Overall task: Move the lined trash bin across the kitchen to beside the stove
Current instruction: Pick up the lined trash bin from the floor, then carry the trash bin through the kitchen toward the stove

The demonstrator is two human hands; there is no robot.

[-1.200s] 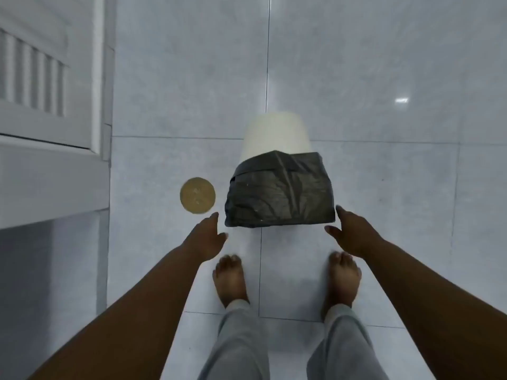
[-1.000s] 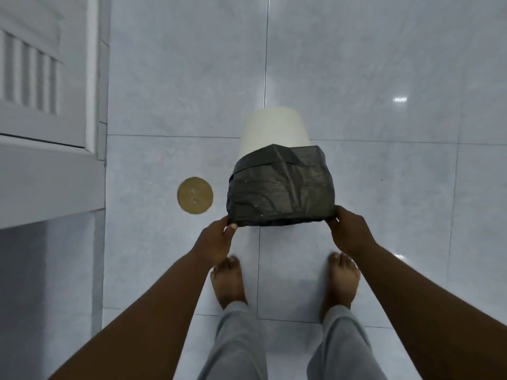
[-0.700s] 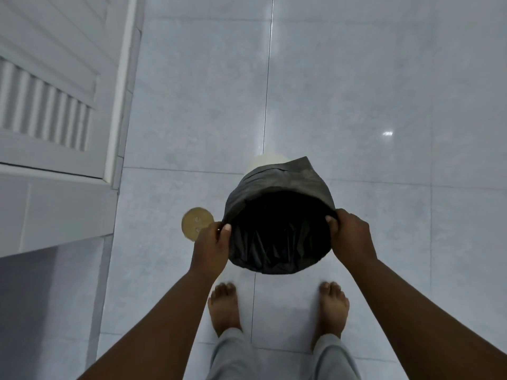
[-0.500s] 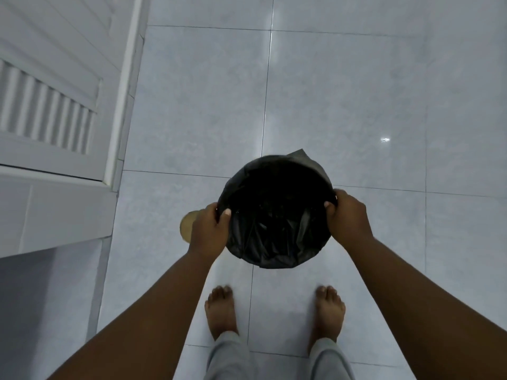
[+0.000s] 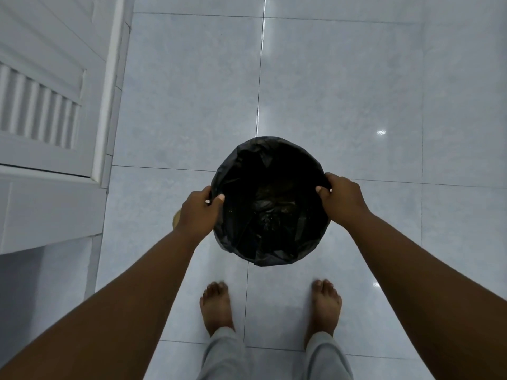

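The trash bin point(image 5: 270, 204) is lined with a black plastic bag and held upright in front of me, its round mouth facing up, so I look straight into the dark liner. My left hand point(image 5: 199, 213) grips the bin's left rim, thumb inside. My right hand point(image 5: 341, 200) grips the right rim the same way. The bin's pale outer wall is hidden under the bag. No stove is in view.
A white louvred cabinet door point(image 5: 46, 111) and a pale counter edge point(image 5: 49, 215) stand at the left. A round brass floor drain point(image 5: 176, 216) peeks out beside my left hand. Glossy grey floor tiles point(image 5: 356, 91) stretch ahead and right. My bare feet point(image 5: 216, 308) stand below the bin.
Both hands closed on the bin's rim and lifted it off the floor towards me. The view now looks straight down into the liner, and the bin's pale wall has gone out of sight.
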